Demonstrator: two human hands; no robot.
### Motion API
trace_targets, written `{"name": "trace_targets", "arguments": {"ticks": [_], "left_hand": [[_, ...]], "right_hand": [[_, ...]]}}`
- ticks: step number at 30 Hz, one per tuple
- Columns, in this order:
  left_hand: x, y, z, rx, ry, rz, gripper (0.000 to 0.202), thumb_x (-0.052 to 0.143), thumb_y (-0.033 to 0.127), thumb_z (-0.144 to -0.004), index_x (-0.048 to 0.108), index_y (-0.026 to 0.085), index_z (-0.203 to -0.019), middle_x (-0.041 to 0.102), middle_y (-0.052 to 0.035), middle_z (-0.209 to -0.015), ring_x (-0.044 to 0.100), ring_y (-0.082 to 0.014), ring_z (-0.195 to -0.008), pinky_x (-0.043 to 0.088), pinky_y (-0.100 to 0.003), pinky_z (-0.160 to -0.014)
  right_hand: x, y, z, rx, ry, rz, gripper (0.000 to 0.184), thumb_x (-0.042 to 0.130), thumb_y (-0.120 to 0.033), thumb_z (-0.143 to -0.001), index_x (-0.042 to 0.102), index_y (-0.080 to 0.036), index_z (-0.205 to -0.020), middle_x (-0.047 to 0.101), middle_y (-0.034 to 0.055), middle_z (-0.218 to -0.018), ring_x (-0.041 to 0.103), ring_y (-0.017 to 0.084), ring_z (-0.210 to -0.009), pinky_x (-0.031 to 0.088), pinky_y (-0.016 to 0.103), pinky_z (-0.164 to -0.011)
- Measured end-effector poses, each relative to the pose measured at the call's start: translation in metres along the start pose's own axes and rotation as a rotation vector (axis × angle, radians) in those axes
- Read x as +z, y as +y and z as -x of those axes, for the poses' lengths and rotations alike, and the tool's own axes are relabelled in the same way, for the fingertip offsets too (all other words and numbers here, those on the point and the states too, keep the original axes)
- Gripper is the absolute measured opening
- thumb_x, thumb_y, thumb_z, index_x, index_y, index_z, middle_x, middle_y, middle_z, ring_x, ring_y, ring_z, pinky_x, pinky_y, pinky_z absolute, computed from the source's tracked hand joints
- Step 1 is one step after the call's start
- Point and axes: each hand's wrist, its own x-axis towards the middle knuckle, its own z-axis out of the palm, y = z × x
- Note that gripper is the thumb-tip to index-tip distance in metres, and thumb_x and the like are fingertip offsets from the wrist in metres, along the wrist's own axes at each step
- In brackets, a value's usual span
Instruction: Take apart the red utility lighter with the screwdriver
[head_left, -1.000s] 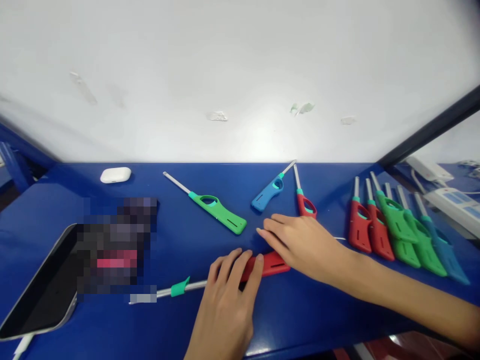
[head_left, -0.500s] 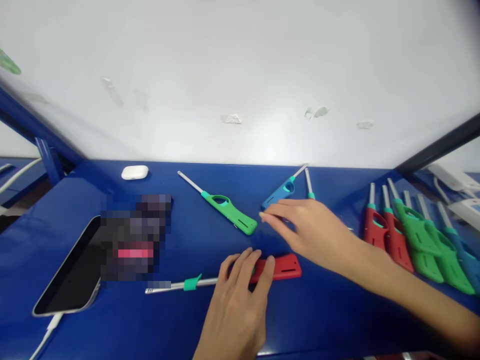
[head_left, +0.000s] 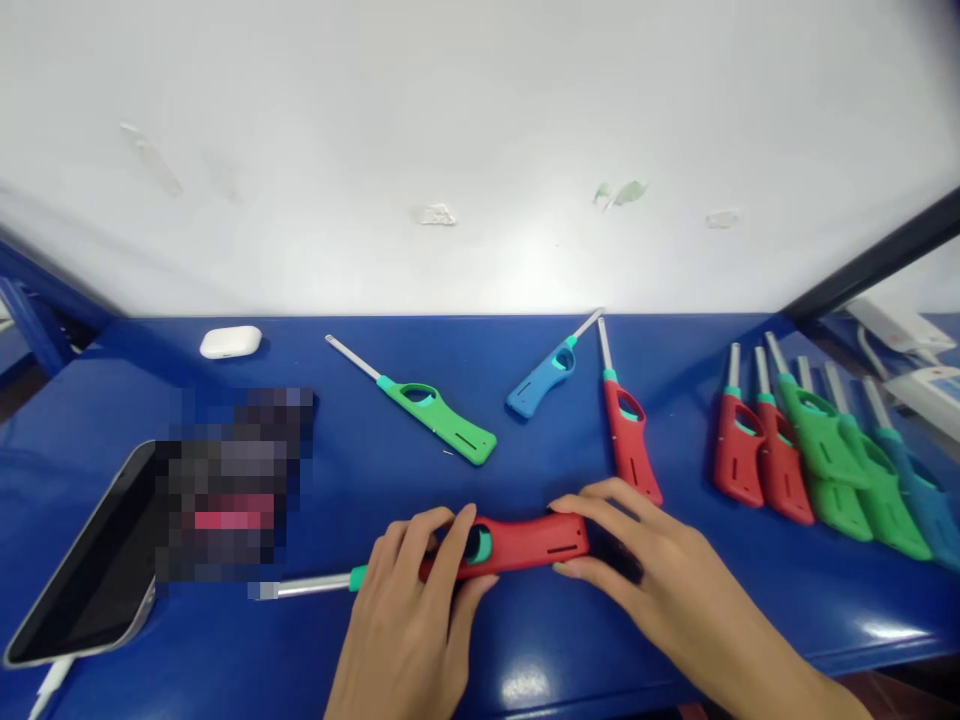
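A red long-nosed lighter [head_left: 525,545] with a teal trigger and a silver tube lies near the front of the blue table [head_left: 360,480]. My left hand [head_left: 409,620] curls over its trigger end. My right hand [head_left: 637,560] pinches the lighter's rear end between thumb and fingers. Farther back lie a green lighter [head_left: 439,412], a blue lighter [head_left: 541,380] and another red lighter [head_left: 631,430], all loose and untouched.
A row of red, green and blue lighters [head_left: 817,450] lies side by side at the right. A phone [head_left: 82,575] on a cable rests at the left front, a white earbud case [head_left: 230,342] at the back left. A white wall [head_left: 465,150] rises behind the table.
My right hand pulled back from the blue lighter and closed on the red lighter's rear end. My left hand slid onto the trigger end. The far red lighter is now uncovered.
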Motion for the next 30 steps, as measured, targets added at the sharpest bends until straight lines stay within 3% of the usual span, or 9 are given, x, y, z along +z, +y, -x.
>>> {"name": "trace_targets", "arguments": {"ticks": [5,9,17,21,23,26,30], "left_hand": [[0.002,0.002,-0.003,0.036,0.032,0.031,0.032,0.052,0.023,-0.107,0.057,0.015,-0.137,0.067,-0.0093,-0.116,0.062,-0.0241,-0.099,0.049,-0.040,-0.090],[-0.002,0.004,-0.005,0.063,0.057,0.001,0.028,0.050,0.023,-0.108,0.060,0.012,-0.131,0.071,-0.0091,-0.115,0.064,-0.0233,-0.103,0.045,-0.039,-0.096],[-0.007,0.008,-0.012,0.098,0.084,-0.062,0.029,0.043,0.029,-0.112,0.060,0.011,-0.126,0.076,-0.0068,-0.109,0.069,-0.0213,-0.101,0.050,-0.036,-0.090],[-0.005,0.008,-0.011,0.104,0.095,-0.069,0.025,0.045,0.027,-0.111,0.061,0.013,-0.124,0.074,-0.0089,-0.119,0.069,-0.0216,-0.108,0.051,-0.036,-0.091],[-0.006,0.010,-0.010,0.100,0.106,-0.052,0.022,0.049,0.023,-0.109,0.062,0.014,-0.123,0.071,-0.0107,-0.126,0.066,-0.0233,-0.116,0.051,-0.038,-0.095],[-0.011,0.016,-0.012,0.075,0.126,0.009,0.024,0.057,0.015,-0.103,0.062,0.016,-0.127,0.066,-0.0101,-0.132,0.061,-0.0238,-0.125,0.049,-0.038,-0.103],[-0.018,0.021,-0.014,-0.044,0.175,0.038,0.041,0.062,0.012,-0.100,0.056,0.015,-0.141,0.063,-0.0097,-0.135,0.058,-0.0218,-0.129,0.045,-0.035,-0.111]], "right_hand": [[0.000,0.002,0.004,-0.006,0.026,-0.023,0.041,0.039,-0.058,-0.110,0.062,-0.034,-0.134,0.065,0.0056,-0.131,0.077,0.029,-0.097,0.069,0.047,-0.077],[-0.002,0.001,0.007,0.000,0.036,-0.040,0.041,0.039,-0.059,-0.110,0.062,-0.037,-0.136,0.066,0.0039,-0.132,0.077,0.030,-0.100,0.068,0.050,-0.081],[-0.004,0.005,0.011,-0.005,0.052,-0.110,0.037,0.040,-0.058,-0.111,0.055,-0.040,-0.138,0.069,-0.0010,-0.136,0.073,0.024,-0.114,0.063,0.045,-0.098],[-0.006,0.005,0.012,0.005,0.075,-0.113,0.037,0.040,-0.060,-0.110,0.064,-0.037,-0.126,0.062,0.0006,-0.146,0.076,0.023,-0.104,0.066,0.039,-0.089],[-0.011,0.002,0.012,-0.025,0.117,-0.157,0.032,0.046,-0.057,-0.109,0.067,-0.036,-0.119,0.065,0.0004,-0.140,0.077,0.021,-0.097,0.066,0.032,-0.083],[-0.022,-0.002,0.010,-0.128,0.174,-0.291,0.012,0.061,-0.040,-0.108,0.068,-0.035,-0.116,0.073,-0.0040,-0.117,0.076,0.015,-0.096,0.061,0.020,-0.085],[-0.039,0.004,0.006,-0.195,0.271,-0.297,0.014,0.063,-0.023,-0.107,0.069,-0.032,-0.115,0.074,-0.0078,-0.107,0.073,0.009,-0.095,0.051,0.010,-0.096]]}}
